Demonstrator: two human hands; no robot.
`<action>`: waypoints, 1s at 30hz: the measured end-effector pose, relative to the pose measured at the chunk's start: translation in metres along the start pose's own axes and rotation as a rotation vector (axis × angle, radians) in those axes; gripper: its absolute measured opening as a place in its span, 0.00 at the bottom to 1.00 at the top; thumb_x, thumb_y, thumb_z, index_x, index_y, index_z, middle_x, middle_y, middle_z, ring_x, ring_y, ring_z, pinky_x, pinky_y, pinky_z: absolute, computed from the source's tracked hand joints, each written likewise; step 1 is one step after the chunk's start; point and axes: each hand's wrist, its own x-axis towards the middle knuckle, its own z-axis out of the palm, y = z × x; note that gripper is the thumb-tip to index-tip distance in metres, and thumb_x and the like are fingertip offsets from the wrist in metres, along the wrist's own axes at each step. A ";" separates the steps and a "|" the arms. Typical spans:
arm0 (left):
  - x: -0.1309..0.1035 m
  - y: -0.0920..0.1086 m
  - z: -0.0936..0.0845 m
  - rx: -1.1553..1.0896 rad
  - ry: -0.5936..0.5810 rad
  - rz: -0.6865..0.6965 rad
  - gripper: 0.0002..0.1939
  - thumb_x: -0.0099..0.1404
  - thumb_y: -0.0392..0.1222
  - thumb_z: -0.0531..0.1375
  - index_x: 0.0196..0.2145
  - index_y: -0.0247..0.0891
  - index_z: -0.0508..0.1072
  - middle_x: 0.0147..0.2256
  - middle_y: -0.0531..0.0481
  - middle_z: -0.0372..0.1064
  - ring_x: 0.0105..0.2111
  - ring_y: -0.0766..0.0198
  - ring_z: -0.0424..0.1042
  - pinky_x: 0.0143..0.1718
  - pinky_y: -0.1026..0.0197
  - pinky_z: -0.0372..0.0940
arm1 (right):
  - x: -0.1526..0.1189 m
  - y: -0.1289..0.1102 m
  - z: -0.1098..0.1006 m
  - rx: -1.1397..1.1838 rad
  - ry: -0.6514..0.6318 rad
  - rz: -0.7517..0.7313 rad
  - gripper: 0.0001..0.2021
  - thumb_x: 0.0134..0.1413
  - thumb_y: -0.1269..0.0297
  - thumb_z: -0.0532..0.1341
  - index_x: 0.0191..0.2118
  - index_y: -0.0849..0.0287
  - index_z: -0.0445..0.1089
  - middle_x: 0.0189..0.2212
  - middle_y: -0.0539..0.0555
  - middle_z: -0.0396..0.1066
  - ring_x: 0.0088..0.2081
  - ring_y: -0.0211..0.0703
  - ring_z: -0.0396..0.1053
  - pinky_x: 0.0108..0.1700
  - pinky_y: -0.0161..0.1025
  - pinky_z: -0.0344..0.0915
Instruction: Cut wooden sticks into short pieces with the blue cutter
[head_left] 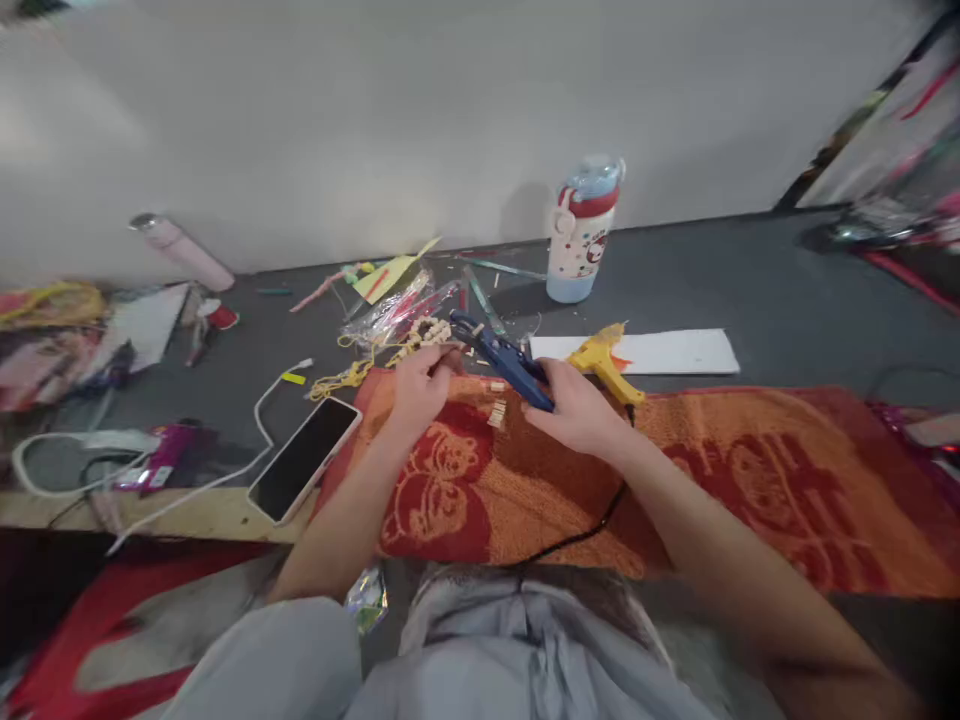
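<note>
My right hand [576, 408] is closed around the handles of a dark blue plier-like tool [510, 366], whose head points up and left. Close to the tool's head, my left hand [424, 388] has its fingers pinched together; anything between them is too small to make out. Beneath both hands lies an orange and red patterned towel [555, 480]. Several small pale pieces [497, 412] rest on it between the hands. A string of cream beads [426, 334] with yellow cord lies just beyond my left hand. Beside my right hand is a yellow glue gun [602, 362].
A phone [304, 460] and white cable [259, 412] lie left of the towel. Behind stand a bottle [583, 232] and clear plastic packets [397, 310]. A white board [675, 352] lies behind the towel; a pink flask [184, 250] is at back left.
</note>
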 end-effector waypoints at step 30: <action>-0.001 0.006 -0.002 -0.367 -0.080 -0.119 0.18 0.61 0.54 0.57 0.27 0.35 0.74 0.18 0.51 0.66 0.20 0.69 0.60 0.22 0.64 0.55 | 0.004 0.016 -0.001 0.230 -0.074 -0.184 0.20 0.46 0.61 0.57 0.47 0.61 0.62 0.39 0.59 0.69 0.38 0.49 0.67 0.40 0.45 0.65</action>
